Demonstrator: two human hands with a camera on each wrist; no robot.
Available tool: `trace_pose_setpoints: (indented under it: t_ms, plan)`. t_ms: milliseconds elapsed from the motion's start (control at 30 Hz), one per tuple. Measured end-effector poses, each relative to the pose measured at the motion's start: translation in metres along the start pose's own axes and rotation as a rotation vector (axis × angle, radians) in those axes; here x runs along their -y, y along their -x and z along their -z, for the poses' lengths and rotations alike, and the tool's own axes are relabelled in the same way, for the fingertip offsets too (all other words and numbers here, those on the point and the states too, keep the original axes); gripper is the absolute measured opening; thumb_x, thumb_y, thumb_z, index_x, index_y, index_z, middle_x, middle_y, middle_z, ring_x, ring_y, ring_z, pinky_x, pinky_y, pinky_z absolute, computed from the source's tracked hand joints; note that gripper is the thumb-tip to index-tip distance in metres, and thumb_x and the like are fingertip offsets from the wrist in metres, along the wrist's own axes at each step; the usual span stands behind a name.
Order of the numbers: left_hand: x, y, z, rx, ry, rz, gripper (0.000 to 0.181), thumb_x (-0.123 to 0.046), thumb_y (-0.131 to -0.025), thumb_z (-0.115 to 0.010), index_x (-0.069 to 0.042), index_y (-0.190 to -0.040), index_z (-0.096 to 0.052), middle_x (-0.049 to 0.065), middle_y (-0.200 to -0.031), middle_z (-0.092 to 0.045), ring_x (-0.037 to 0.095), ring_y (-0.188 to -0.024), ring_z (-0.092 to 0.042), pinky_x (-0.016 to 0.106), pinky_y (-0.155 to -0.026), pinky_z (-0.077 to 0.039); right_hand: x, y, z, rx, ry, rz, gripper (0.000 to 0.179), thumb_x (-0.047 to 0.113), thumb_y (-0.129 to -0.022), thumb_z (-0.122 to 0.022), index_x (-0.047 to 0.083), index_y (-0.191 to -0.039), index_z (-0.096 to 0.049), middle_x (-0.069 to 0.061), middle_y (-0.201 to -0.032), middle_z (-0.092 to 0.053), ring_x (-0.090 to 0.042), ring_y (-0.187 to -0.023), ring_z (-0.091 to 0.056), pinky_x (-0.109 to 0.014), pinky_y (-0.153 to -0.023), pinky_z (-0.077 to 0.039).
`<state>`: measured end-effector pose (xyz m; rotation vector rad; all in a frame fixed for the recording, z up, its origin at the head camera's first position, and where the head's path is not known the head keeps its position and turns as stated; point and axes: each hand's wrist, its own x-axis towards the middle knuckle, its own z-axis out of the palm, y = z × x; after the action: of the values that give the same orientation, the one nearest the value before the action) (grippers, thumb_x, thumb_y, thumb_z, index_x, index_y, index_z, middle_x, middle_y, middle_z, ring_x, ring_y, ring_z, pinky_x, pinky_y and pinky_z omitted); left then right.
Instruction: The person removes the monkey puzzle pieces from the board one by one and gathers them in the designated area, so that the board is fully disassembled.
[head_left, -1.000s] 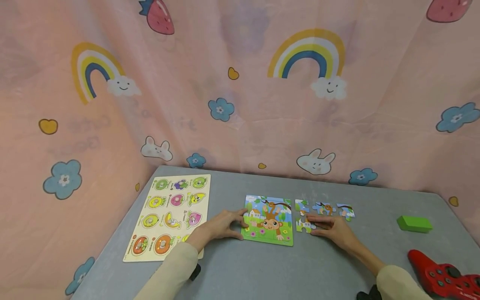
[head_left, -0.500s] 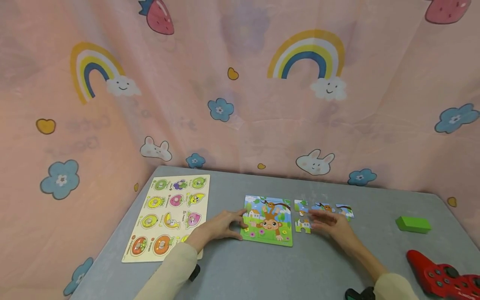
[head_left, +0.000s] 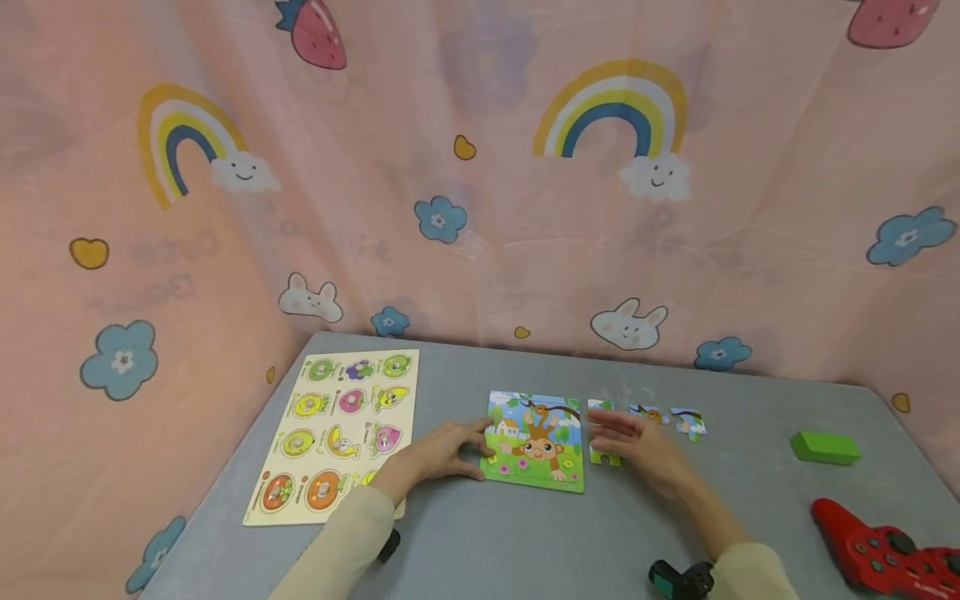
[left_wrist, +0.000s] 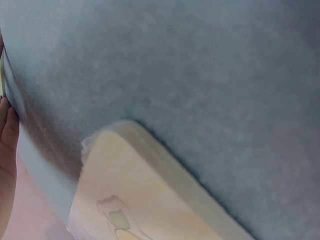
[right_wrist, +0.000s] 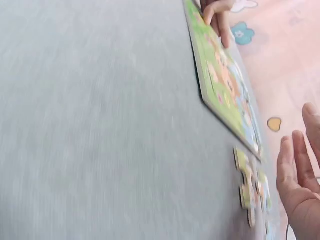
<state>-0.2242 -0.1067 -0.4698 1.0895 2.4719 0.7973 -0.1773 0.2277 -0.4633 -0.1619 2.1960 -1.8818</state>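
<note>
Puzzle [head_left: 534,450], grey table [head_left: 480,546], pink curtain [head_left: 375,108]

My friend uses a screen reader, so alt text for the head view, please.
A left hand touches the left edge of a monkey puzzle, and a right hand hovers over loose pieces beside it on a grey table. A fruit board lies to the left, a green block and red controller to the right.

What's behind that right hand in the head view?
Parts of three puzzle pieces peek out around the right hand; whatever it fully covers cannot be seen.
</note>
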Motion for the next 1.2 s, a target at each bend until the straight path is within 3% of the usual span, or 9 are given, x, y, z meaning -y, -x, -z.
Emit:
trace_pose_setpoints:
  t_ms: [300, 533, 767, 933, 1200]
  plan:
    - [0.000, 0.000, 0.000, -0.005, 0.006, -0.017, 0.032, -0.024, -0.079, -0.078, -0.013, -0.109, -0.072, 0.011, -0.150, -0.037, 0.026, -0.136, -0.037, 0.038, -0.107, -0.035, -0.002, -0.012, -0.027, 0.061, -0.026, 0.012, 0.053, 0.006, -0.091, -0.065, -0.009, -0.137, -0.044, -0.026, -0.140, -0.046, -0.033, -0.124, -0.051, -0.021, -0.089, -0.048]
    - [0.000, 0.001, 0.000, -0.002, 0.007, -0.004, 0.033, -0.024, -0.080, -0.077, -0.013, -0.111, -0.072, 0.010, -0.151, -0.036, 0.026, -0.136, -0.037, 0.039, -0.107, -0.036, -0.001, -0.020, -0.044, 0.006, -0.024, 0.042, 0.051, 0.004, -0.087, -0.068, -0.012, -0.132, -0.049, -0.029, -0.127, -0.055, -0.035, -0.113, -0.059, -0.021, -0.083, -0.050]
    - [0.000, 0.001, 0.001, -0.003, 0.005, -0.014, 0.033, -0.024, -0.080, -0.077, -0.013, -0.111, -0.072, 0.010, -0.151, -0.036, 0.027, -0.135, -0.038, 0.038, -0.106, -0.037, 0.002, -0.025, -0.056, -0.076, 0.091, 0.090, 0.044, -0.002, -0.083, -0.071, -0.016, -0.122, -0.056, -0.027, -0.109, -0.064, -0.025, -0.092, -0.065, -0.020, -0.075, -0.052]
    - [0.000, 0.000, 0.001, -0.002, -0.005, -0.012, 0.035, -0.025, -0.080, -0.077, -0.013, -0.113, -0.071, 0.010, -0.151, -0.036, 0.026, -0.134, -0.040, 0.037, -0.105, -0.038, 0.004, -0.028, -0.062, -0.134, 0.206, 0.081, 0.043, 0.000, -0.079, -0.076, -0.014, -0.117, -0.061, -0.021, -0.098, -0.066, -0.020, -0.083, -0.065, -0.021, -0.070, -0.052]
    - [0.000, 0.000, 0.000, -0.004, -0.007, -0.009, 0.036, -0.026, -0.080, -0.077, -0.013, -0.113, -0.071, 0.009, -0.151, -0.036, 0.026, -0.134, -0.040, 0.039, -0.105, -0.038, 0.005, -0.032, -0.069, -0.163, 0.356, 0.100, 0.043, 0.001, -0.075, -0.079, -0.013, -0.114, -0.064, -0.014, -0.086, -0.064, -0.018, -0.074, -0.061, -0.023, -0.065, -0.050]
